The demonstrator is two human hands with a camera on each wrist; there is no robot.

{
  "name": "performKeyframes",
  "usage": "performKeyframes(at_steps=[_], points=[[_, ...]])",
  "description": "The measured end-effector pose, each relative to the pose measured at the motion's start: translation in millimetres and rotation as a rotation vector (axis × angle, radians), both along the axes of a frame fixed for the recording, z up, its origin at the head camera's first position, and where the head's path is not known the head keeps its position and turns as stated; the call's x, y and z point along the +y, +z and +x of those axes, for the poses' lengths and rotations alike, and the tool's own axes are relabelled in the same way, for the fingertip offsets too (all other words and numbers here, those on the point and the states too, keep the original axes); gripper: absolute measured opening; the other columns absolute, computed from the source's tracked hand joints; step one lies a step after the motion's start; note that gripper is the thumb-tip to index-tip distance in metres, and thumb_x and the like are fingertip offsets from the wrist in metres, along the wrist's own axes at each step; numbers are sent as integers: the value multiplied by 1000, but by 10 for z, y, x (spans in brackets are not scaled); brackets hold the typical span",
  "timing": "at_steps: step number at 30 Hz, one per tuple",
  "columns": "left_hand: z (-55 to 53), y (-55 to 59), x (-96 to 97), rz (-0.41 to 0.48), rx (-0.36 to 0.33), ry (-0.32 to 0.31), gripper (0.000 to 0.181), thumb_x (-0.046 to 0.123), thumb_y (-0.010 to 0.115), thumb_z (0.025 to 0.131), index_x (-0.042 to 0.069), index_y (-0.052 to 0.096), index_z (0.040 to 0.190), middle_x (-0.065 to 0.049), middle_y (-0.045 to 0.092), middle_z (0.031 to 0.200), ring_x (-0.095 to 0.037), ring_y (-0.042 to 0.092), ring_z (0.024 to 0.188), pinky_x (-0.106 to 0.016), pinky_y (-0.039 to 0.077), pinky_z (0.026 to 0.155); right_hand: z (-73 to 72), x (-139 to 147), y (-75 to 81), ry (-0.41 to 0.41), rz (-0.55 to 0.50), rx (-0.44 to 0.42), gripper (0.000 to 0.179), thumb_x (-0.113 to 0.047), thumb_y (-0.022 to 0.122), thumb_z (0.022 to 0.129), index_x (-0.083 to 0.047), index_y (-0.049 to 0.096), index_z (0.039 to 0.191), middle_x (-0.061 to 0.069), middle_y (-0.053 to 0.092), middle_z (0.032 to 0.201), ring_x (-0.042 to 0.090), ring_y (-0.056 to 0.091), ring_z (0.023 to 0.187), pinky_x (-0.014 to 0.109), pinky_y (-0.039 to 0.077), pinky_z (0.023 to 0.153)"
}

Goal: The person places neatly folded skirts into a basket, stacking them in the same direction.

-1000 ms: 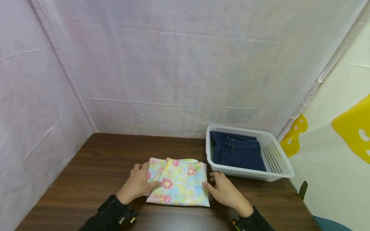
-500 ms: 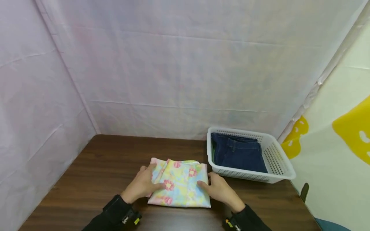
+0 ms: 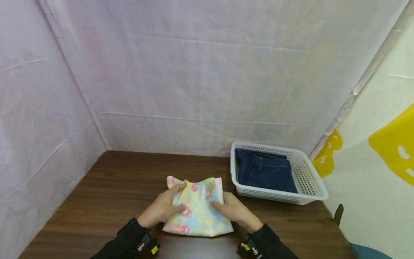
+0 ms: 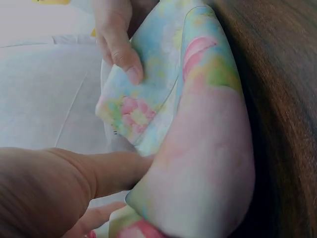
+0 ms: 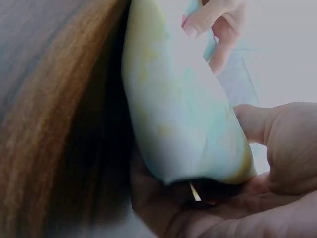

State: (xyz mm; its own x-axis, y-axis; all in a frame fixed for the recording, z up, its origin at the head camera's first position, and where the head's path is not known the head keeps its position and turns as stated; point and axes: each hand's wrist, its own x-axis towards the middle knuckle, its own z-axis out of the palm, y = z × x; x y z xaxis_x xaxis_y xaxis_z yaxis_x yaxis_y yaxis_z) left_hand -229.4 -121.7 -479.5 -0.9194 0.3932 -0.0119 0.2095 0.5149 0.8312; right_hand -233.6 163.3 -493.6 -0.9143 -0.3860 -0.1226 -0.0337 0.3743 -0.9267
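Note:
A folded pastel cloth garment (image 3: 202, 212) with pink flowers lies between both hands, its sides squeezed up and its front bulging. My left hand (image 3: 165, 205) grips its left side, thumb on top. My right hand (image 3: 234, 208) holds the right side the same way, the thumb over the print. In the right wrist view the right hand's fingers (image 5: 198, 218) reach under the cloth (image 5: 183, 119). The left wrist view shows the left thumb (image 4: 119, 171) pressing into the fabric (image 4: 208, 144), with the right hand (image 4: 119, 39) beyond it.
A white perforated basket (image 3: 312, 180) stands at the table's back right, holding folded dark blue jeans (image 3: 271, 172). The brown wooden table (image 3: 113, 194) meets pale fabric walls (image 3: 200, 90) behind and at the left.
Both hands have moved inward onto the garment and now grip it from the sides. The cloth, flat before, has bunched up and narrowed at its top.

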Motion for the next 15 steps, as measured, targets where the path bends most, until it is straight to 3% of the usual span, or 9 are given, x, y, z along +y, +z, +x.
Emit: performKeyframes(at_steps=[5,10,15], points=[[13,29,-5,14,-6,-4,69,11,75,92,11,41,153,-25,44,146,-27,66,85,-36,52,64,17,-26,-19,-68,55,130,44,-23,71,97,0,50,129,10,66,104,21,67,84,37,57,69],[23,69,-12,-26,32,26,67,14,77,91,14,45,150,-21,47,145,-21,62,102,-38,53,79,27,-24,-21,-136,188,272,48,-27,76,92,-7,48,126,5,63,101,16,64,82,33,55,67],[13,105,-34,-55,70,57,65,16,78,90,16,48,148,-15,48,146,-25,57,115,-43,51,88,40,-32,13,-151,218,343,50,-27,77,91,-13,48,130,0,65,99,12,65,79,32,55,65]])
